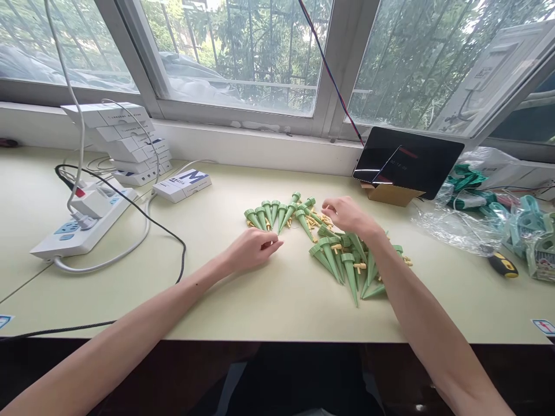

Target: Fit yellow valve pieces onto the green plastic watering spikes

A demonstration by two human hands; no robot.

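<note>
Curling half-closed near green spikes: left hand, right hand; grip unclear; white box marked large "M".

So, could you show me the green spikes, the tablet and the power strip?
Green spikes [350, 276]: head view, on the tapered body of one spike.
Tablet [416, 159]: head view, on its dark screen.
Power strip [103, 221]: head view, on its white casing.

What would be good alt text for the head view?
A person's left hand is beside a row of green capped spikes; the right hand is near small yellow fittings, its forearm crossing a spike pile. On the table beyond: stacked white boxes, a tablet.
</note>
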